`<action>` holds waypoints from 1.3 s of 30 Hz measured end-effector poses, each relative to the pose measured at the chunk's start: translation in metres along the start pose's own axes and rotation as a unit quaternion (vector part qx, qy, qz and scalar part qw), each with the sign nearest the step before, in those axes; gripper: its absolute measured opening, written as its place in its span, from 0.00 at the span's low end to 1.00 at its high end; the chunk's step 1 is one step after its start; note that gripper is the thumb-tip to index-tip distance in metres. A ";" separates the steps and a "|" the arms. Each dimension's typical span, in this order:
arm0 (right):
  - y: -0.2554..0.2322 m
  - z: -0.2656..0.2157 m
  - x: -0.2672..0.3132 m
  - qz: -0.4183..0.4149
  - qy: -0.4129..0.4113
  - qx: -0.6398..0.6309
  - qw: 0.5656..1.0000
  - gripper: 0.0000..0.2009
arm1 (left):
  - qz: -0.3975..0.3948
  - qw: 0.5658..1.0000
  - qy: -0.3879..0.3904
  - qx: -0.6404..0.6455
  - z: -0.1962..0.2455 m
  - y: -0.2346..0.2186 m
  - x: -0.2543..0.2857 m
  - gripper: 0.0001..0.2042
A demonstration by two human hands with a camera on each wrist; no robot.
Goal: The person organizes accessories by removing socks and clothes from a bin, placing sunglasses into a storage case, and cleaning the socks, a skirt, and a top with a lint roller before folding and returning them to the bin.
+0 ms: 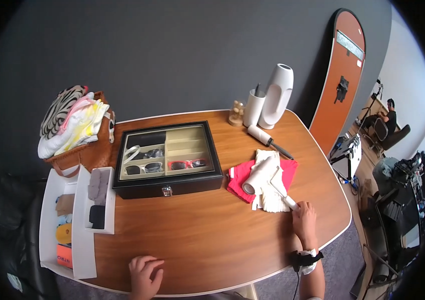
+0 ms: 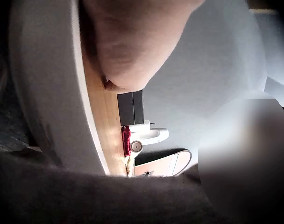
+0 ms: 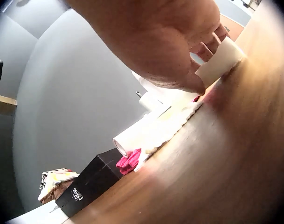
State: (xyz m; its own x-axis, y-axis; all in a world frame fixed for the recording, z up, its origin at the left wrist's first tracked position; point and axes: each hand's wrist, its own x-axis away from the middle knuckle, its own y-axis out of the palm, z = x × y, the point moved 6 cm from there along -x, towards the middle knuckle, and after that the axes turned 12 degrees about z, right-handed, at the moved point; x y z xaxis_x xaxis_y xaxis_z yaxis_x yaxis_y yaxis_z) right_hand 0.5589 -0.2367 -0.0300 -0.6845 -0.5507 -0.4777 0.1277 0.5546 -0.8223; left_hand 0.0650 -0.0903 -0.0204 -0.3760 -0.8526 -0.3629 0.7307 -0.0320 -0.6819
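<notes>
My right hand (image 1: pixel 305 222) grips the white handle (image 1: pixel 291 203) of a lint roller, fingers curled round it; the right wrist view shows the handle (image 3: pixel 221 60) between thumb and fingers. The white roller head (image 1: pixel 257 179) lies on a cream cloth (image 1: pixel 272 202), which rests over a folded red cloth (image 1: pixel 237 187). My left hand (image 1: pixel 145 277) rests at the table's front edge, fingers loosely bent, holding nothing. In the left wrist view part of that hand (image 2: pixel 132 46) fills the top.
A black glasses case (image 1: pixel 167 189) with a clear lid stands left of the cloths. A second roller (image 1: pixel 260 135), a white vase (image 1: pixel 278 90) and a cup (image 1: pixel 254 109) are behind. White boxes (image 1: pixel 83 245) and a basket (image 1: pixel 90 152) of cloths are at the left.
</notes>
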 end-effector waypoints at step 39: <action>-0.026 -0.007 -0.001 0.065 0.075 -0.090 0.991 0.07 | -0.179 0.924 0.321 0.105 0.170 0.213 -0.118 0.23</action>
State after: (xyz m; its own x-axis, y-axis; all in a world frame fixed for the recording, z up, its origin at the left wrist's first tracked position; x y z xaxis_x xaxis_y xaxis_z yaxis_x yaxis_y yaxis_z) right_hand 0.5516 -0.2465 -0.0060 -0.7714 -0.3752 -0.5139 0.1010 0.7251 -0.6812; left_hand 0.3624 -0.0853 -0.0147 -0.8268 -0.2837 -0.4857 0.5625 -0.4099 -0.7180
